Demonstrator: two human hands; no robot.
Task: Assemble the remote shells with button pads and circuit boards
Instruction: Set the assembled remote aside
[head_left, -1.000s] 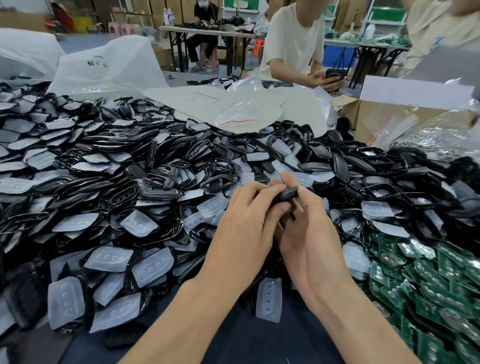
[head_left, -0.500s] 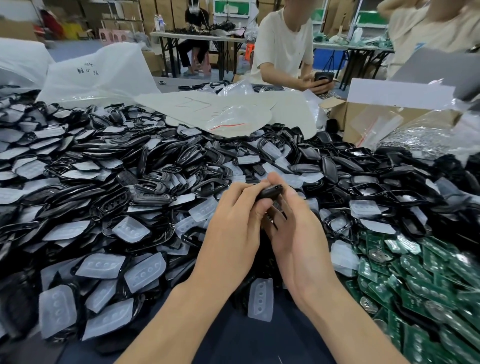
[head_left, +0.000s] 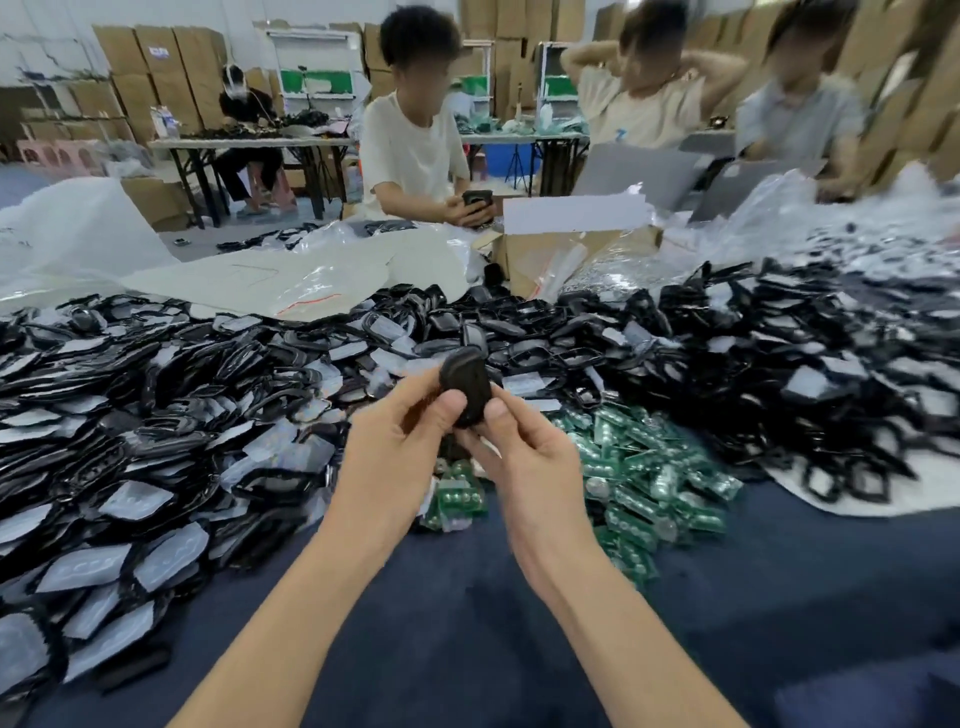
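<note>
head view: both hands are up in the middle of the frame, close together, clamped on one black shell (head_left: 466, 387). the left hand (head_left: 400, 441) pinches it from the left with the thumb on its near face, and the right hand (head_left: 524, 457) pinches it from the right, thumb also on the near face. the two thumbs sit just beside each other near the shell's lower end. the shell stands roughly upright, smooth dark side toward the camera, held in the air above the parts. can't tell if there's anything inside it.

under and behind the hands there's a huge pile (head_left: 218, 374) of black shells mixed with cloudy pads (head_left: 135, 499), running the whole width of the table (head_left: 467, 634), which has a dark blue cover. green boards (head_left: 649, 467) lie in a heap just right of the hands, with a few under them too.

farther back there are clear bags (head_left: 311, 275) and an open box (head_left: 561, 249). a person (head_left: 415, 145) in a white tee sits across the table holding a phone (head_left: 477, 200).
</note>
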